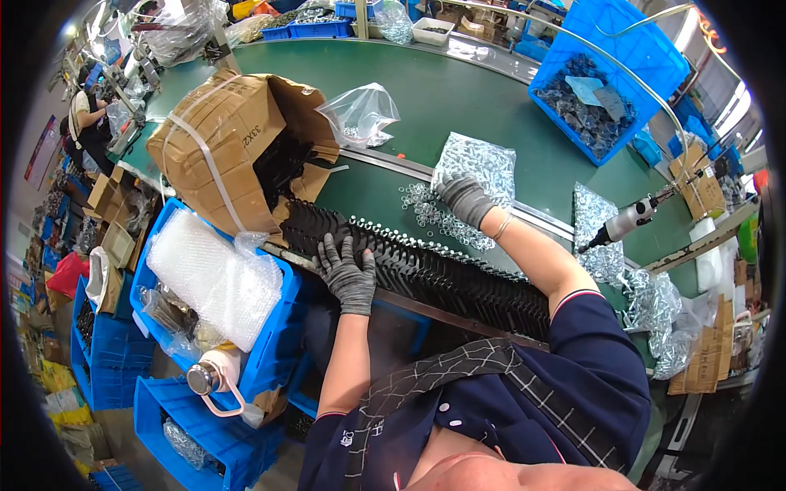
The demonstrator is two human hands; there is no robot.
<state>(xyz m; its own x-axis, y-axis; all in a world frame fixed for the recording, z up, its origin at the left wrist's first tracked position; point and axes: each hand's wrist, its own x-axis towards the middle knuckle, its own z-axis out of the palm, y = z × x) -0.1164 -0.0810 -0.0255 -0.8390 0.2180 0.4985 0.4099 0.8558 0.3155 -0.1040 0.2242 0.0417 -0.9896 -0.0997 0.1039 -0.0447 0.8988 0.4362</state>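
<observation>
My left hand (350, 274), in a grey striped glove, lies with fingers spread on a long row of black plates (409, 266). Small silvery ring-like pieces line the row's far edge. In a matching glove, my right hand (467, 200) is at the lower corner of a clear bag of small silvery pieces (483, 159). Its fingers curl downward, and whatever they pinch is hidden. Beside those fingers, a loose pile of small rings (438, 214) is spread over the green table (393, 176).
An open cardboard box (205, 155) of black parts tilts toward the row. A dark-tipped power driver (626, 222) hangs at the right beside another bag (591, 217). A blue bin (606, 49) stands at the far right. Bubble wrap (214, 270) and a bottle (217, 372) fill a blue crate at left.
</observation>
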